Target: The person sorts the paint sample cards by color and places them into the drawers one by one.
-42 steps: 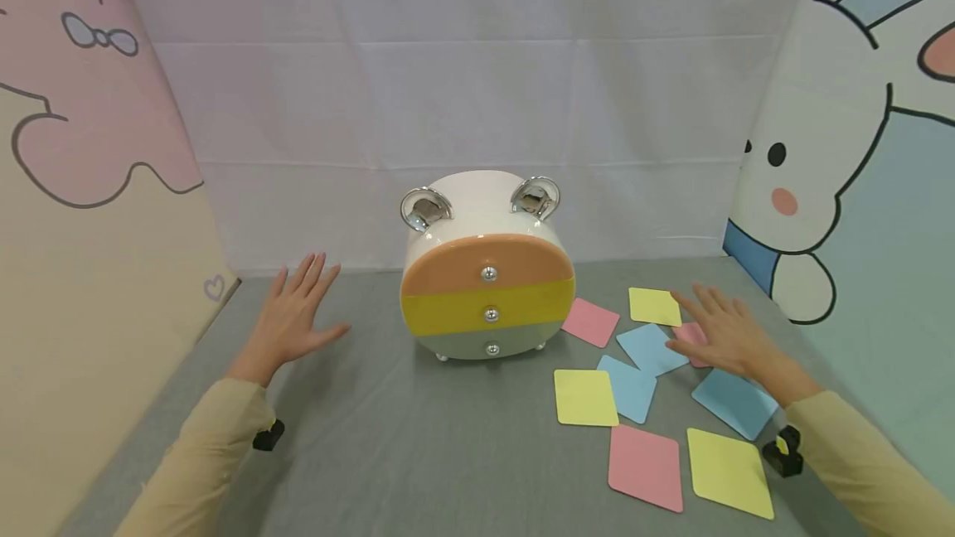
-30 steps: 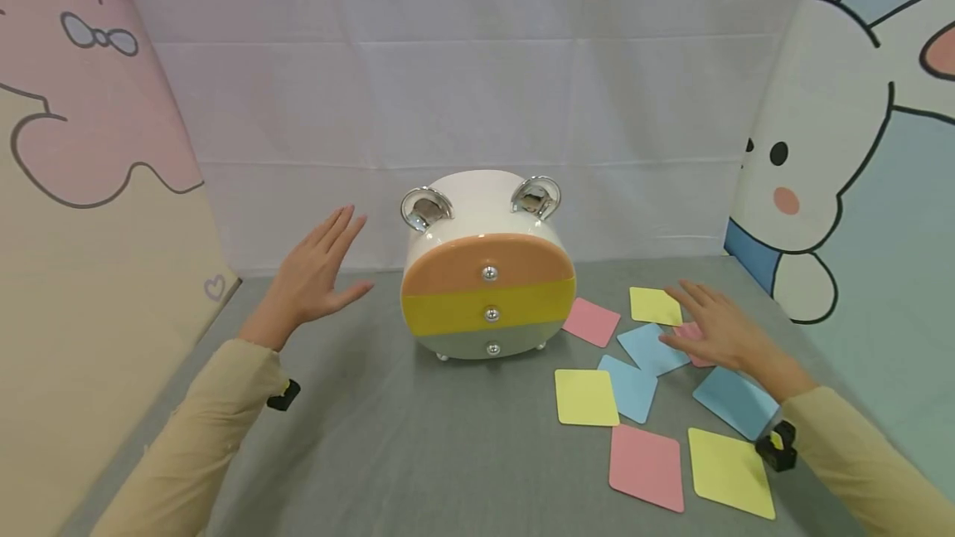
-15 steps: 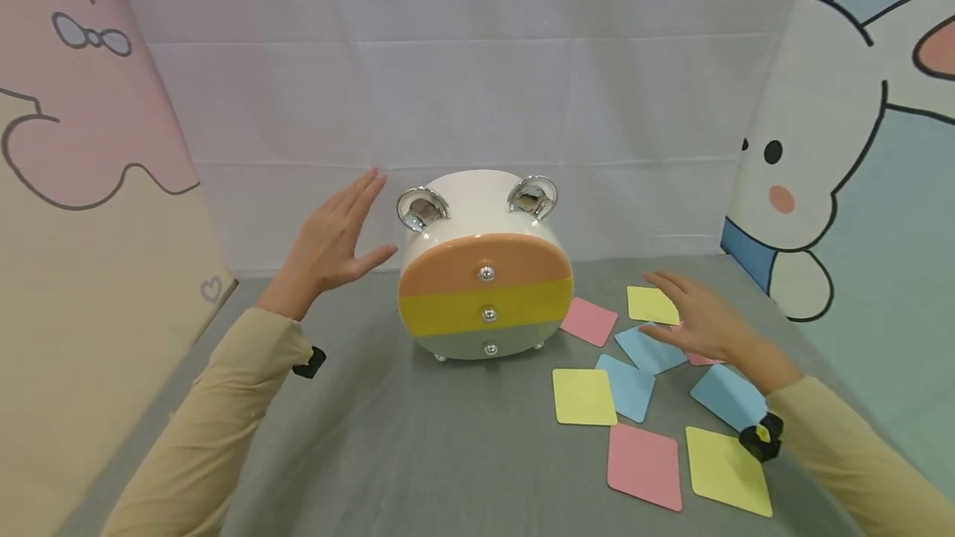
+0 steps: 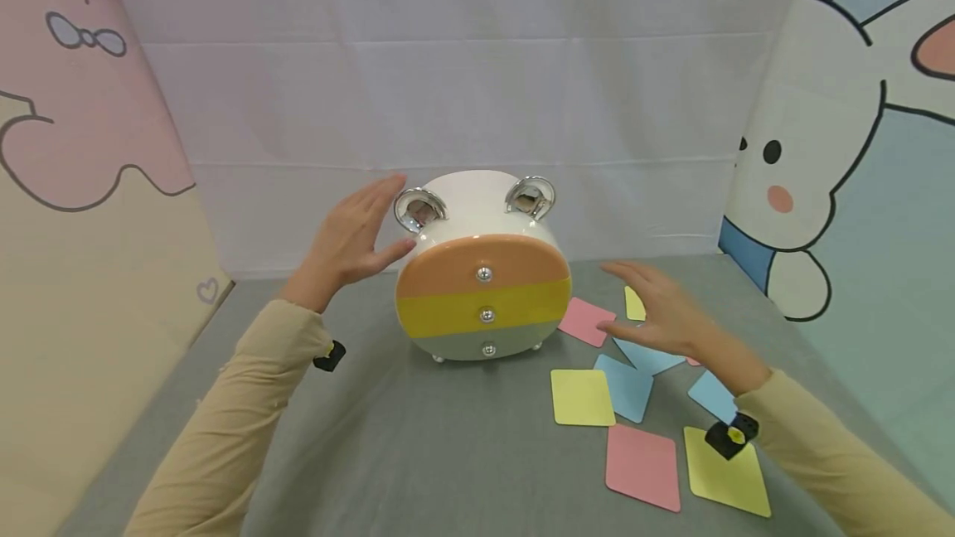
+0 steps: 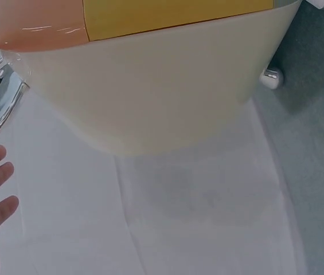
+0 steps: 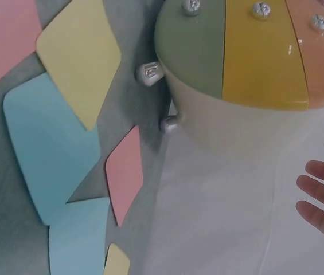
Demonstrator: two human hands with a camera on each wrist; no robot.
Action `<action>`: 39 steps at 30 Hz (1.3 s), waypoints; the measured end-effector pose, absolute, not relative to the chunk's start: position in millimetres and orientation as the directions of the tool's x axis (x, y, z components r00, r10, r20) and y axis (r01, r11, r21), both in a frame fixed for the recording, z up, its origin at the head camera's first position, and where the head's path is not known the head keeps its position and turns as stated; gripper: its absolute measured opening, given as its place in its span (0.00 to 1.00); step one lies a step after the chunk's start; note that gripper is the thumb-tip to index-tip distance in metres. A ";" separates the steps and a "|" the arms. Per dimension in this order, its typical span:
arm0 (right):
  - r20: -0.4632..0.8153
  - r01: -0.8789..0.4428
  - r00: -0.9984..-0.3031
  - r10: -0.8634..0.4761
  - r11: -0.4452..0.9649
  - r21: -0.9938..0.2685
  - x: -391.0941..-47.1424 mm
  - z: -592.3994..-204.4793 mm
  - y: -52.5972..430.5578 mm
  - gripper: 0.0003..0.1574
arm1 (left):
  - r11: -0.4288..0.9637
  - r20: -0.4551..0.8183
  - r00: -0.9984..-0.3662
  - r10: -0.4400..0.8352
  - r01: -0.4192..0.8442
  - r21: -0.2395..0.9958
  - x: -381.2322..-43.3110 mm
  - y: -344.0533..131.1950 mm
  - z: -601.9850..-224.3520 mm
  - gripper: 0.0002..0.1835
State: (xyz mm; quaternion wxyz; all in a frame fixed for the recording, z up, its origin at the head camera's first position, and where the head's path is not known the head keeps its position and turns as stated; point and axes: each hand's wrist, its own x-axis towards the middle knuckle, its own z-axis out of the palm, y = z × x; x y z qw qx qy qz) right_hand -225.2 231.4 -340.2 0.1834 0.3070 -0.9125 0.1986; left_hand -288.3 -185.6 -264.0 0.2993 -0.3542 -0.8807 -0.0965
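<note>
A small rounded drawer cabinet (image 4: 483, 288) stands on the grey cloth, with a white body, silver ears, and orange, yellow and grey-green drawer fronts. Each front bears a silver knob (image 4: 487, 316). My left hand (image 4: 346, 239) is beside its upper left side, close to the left ear (image 4: 420, 210), fingers extended and thumb apart. In the left wrist view the fingertips (image 5: 4, 212) stay apart from the white side (image 5: 150, 97). To the cabinet's right, my right hand (image 4: 664, 309) hovers over the cards, fingers extended towards the cabinet and holding nothing.
Several pink, yellow and blue square cards lie right of the cabinet, among them a yellow card (image 4: 583, 397) and a pink card (image 4: 642, 467). Some overlap. A white cloth (image 4: 477, 56) hangs behind; printed cartoon panels (image 4: 843, 189) stand at both sides.
My left hand has risen and moved right to the cabinet's upper left side. My right hand has moved left over the cards, towards the cabinet. The cabinet and cards have stayed put.
</note>
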 end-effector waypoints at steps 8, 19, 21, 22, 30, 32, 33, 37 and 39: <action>0.601 -0.720 -0.653 -0.461 0.625 -0.303 -221.9 -329.4 199.2 0.41 | 0.737 0.579 -0.589 0.564 0.675 -0.031 -289.5 -178.9 -265.6 0.43; 0.781 -0.793 -0.532 -0.327 0.516 -0.324 -220.8 -328.8 142.9 0.25 | 0.732 0.595 -0.573 0.564 0.680 -0.038 -291.3 -178.7 -270.3 0.46; 0.794 -0.784 -0.533 -0.294 0.525 -0.332 -220.5 -330.4 132.7 0.24 | 0.729 0.599 -0.569 0.563 0.684 -0.036 -291.7 -178.7 -271.1 0.46; 0.800 -0.782 -0.531 -0.279 0.524 -0.337 -220.5 -331.0 127.7 0.24 | 0.728 0.601 -0.568 0.562 0.685 -0.034 -291.9 -178.7 -271.6 0.47; 0.802 -0.738 -0.584 -0.127 0.496 -0.459 -223.0 -335.3 92.5 0.20 | 0.722 0.610 -0.562 0.559 0.691 -0.024 -293.2 -178.1 -274.0 0.48; 0.795 -0.721 -0.600 -0.091 0.492 -0.488 -223.8 -336.9 85.3 0.19 | 0.719 0.617 -0.555 0.558 0.695 -0.025 -293.6 -178.0 -274.6 0.48; 0.792 -0.714 -0.606 -0.077 0.491 -0.499 -224.3 -337.7 81.8 0.18 | 0.716 0.621 -0.551 0.558 0.697 -0.025 -293.8 -177.9 -275.0 0.48; 0.797 -0.704 -0.604 -0.023 0.485 -0.519 -227.4 -341.0 68.9 0.15 | 0.714 0.629 -0.541 0.558 0.700 -0.031 -294.7 -177.8 -276.1 0.48; 0.801 -0.703 -0.598 -0.002 0.481 -0.524 -229.0 -342.3 63.1 0.13 | 0.713 0.631 -0.539 0.557 0.701 -0.030 -294.9 -177.9 -276.4 0.48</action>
